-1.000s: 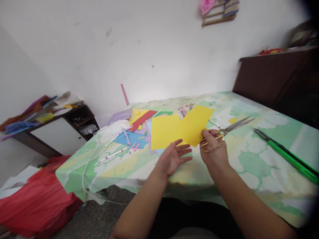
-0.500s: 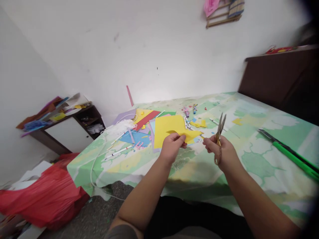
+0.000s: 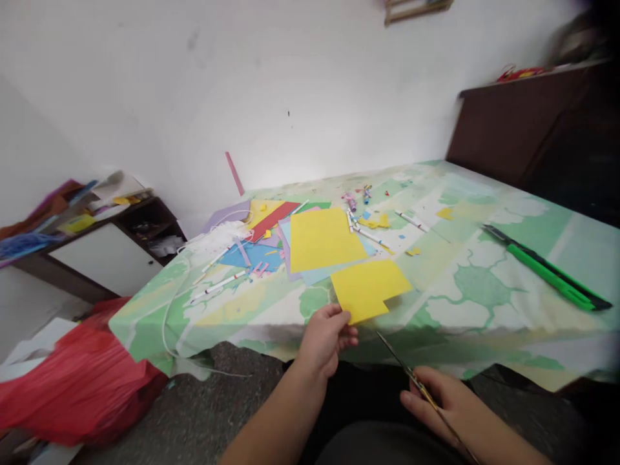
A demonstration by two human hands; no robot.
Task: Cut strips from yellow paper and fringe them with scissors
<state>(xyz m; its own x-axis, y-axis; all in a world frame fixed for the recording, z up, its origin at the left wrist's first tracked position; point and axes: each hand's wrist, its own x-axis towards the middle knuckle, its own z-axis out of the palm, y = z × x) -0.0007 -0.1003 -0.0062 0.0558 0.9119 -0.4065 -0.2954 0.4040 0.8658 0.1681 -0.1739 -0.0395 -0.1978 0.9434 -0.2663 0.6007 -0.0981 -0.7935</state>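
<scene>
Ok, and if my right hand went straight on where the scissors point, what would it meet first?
Leading with the scissors, your right hand would probably meet the near edge of the notched yellow paper in your left hand, though depth is unclear and it might pass underneath.

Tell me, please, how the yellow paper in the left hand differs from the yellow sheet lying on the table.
The held yellow paper is in the left hand, while the yellow sheet lies partly over a light blue sheet. The held yellow paper has a notch at one corner; the yellow sheet shows none. The held yellow paper looks smaller than the yellow sheet. Both share a similar yellow.
</scene>
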